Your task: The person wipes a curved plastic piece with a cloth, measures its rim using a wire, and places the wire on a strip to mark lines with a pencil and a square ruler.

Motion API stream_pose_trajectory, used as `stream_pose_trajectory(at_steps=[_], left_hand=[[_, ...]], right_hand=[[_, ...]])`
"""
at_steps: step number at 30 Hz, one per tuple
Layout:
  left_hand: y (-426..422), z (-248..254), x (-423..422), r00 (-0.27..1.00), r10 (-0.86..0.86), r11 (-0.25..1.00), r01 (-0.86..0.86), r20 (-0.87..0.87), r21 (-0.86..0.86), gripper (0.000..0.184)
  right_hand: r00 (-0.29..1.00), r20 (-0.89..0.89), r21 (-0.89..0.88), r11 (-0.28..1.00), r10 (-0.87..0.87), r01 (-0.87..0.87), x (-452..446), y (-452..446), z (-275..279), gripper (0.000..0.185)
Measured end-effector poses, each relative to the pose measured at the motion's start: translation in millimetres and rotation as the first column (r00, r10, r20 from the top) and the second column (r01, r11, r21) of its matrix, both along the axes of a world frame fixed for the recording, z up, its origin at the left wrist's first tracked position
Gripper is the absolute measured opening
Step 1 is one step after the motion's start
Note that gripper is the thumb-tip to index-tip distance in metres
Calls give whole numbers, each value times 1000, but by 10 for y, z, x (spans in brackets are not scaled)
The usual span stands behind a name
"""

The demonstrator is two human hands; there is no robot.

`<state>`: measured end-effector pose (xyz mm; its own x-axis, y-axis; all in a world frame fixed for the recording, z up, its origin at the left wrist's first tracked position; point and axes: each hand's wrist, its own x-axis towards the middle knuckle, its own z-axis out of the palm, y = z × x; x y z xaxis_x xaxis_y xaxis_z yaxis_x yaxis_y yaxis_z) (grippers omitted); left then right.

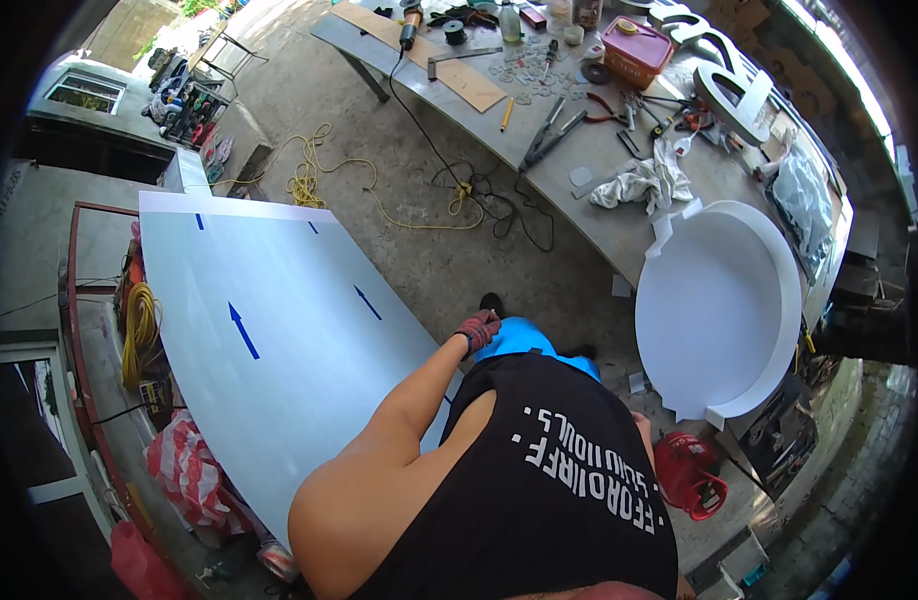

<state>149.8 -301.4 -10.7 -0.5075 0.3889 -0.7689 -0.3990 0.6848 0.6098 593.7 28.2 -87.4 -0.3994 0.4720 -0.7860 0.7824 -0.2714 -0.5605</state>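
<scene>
My left hand (479,327), in a red and dark patterned glove, is in front of my blue trousers. Its fingers are curled closed, and whatever they may hold is too small to make out. A large pale sheet (309,370) with blue arrows lies to its left, beneath my forearm. Only a strip of skin from my right arm shows beside my black top; the right hand itself is hidden. Near that side, a big round white shell (714,310) with a raised rim and projecting tabs rests at the workbench (579,215) edge.
Pliers (607,110), a pink tub (636,52), a crumpled white cloth (651,182) and white curved pieces (731,100) lie on the bench. Yellow cord (307,180) and black cables cross the floor. A red gas cylinder (687,472) stands at right, bags (189,460) at left.
</scene>
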Motion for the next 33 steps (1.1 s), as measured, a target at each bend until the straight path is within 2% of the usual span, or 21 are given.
stream_pose_trajectory(at_steps=[1,4,6,7,8,9,10,12,13,14,20,24,26,27,29,31,33], left_hand=[[-216,-212,-83,1000,21,1000,-21,8,12,34],[-735,-394,-380,996,82,996,-82,24,25,32],[-1133,-685,-650,985,89,996,-85,146,-35,33],[-1401,-854,-806,984,97,995,-94,148,-28,33],[-1680,-1018,-951,889,301,940,-338,344,52,35],[-1850,-1101,-1047,715,447,818,-570,537,77,36],[-1863,-923,-1124,711,450,814,-576,540,79,36],[-1859,-519,-1322,843,515,857,-512,153,-60,39],[-1908,-435,-1411,841,520,854,-518,153,-54,39],[-1954,-351,-1488,834,531,847,-530,149,-52,39],[-1973,-264,-1673,796,590,807,-587,138,-66,38],[-1899,-225,-1690,771,615,787,-611,165,-79,39],[-1850,-168,-1712,741,660,751,-655,123,-87,36],[-1829,-142,-1755,713,696,718,-691,79,-84,34],[-1857,-178,-1833,705,708,706,-706,40,-57,36],[-1861,-137,-1906,695,719,695,-718,15,-46,38],[-1807,43,-1959,710,703,709,-704,-41,-46,43]], right_hand=[[999,40,-21,1000,0,1,-267,-58,110,31],[998,61,-3,1000,28,-28,-1205,-289,671,33],[997,61,3,999,40,-41,-1723,-451,800,33],[999,24,-8,1000,31,-31,-1951,-540,849,33],[1000,-12,-20,1000,22,-23,-2163,-628,894,33],[999,-35,-10,999,35,-35,-2364,-721,943,33],[999,-34,-7,999,42,-42,-2456,-771,893,33],[950,-56,115,947,307,-299,-2693,-855,732,30],[925,-4,202,906,381,-372,-2806,-884,737,29],[922,-4,207,902,387,-378,-2906,-880,753,29],[942,8,88,938,336,-336,-3715,-641,951,31],[879,57,142,867,474,-477,-4376,-475,959,31],[754,76,249,720,652,-648,-4746,-401,918,31],[755,72,246,722,652,-647,-4934,-372,891,31],[649,18,314,612,761,-726,-5324,-337,833,33],[650,45,259,620,758,-741,-5796,-355,1088,31],[653,-14,302,626,757,-719,-6123,-328,1253,30]])
